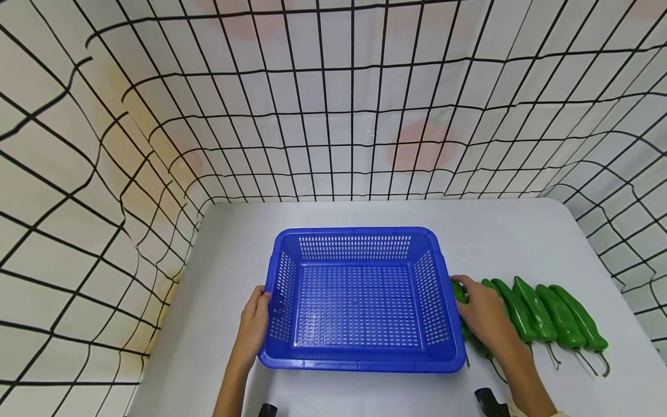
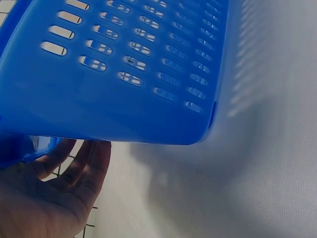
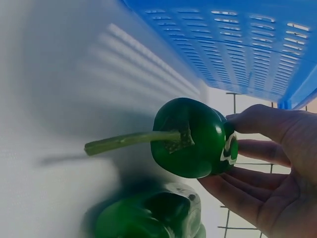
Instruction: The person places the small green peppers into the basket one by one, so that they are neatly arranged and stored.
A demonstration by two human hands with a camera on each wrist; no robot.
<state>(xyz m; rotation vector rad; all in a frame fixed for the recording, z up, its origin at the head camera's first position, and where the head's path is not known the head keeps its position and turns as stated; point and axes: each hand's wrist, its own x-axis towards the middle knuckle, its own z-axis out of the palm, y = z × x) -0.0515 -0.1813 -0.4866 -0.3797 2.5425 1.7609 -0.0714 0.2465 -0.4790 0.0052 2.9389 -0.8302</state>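
A blue plastic basket (image 1: 359, 366) with slotted walls sits in the middle of the white table, nothing inside it. My left hand (image 1: 252, 324) grips its left rim; in the left wrist view the fingers (image 2: 91, 173) curl up under the basket's lip. Just outside the basket's right wall, my right hand (image 1: 487, 315) holds a long green pepper (image 3: 198, 111) between thumb and fingers. The pepper's stem (image 3: 133, 141) points away from the palm. In the head view the basket's edge and my hand partly cover this pepper.
Several more green peppers (image 1: 537, 313) lie side by side to the right, stems toward me; one pepper (image 3: 148, 218) lies close below the held one. Black wire mesh (image 1: 339, 110) over white sheeting walls the back and both sides. Dark objects (image 1: 490, 401) show at the front edge.
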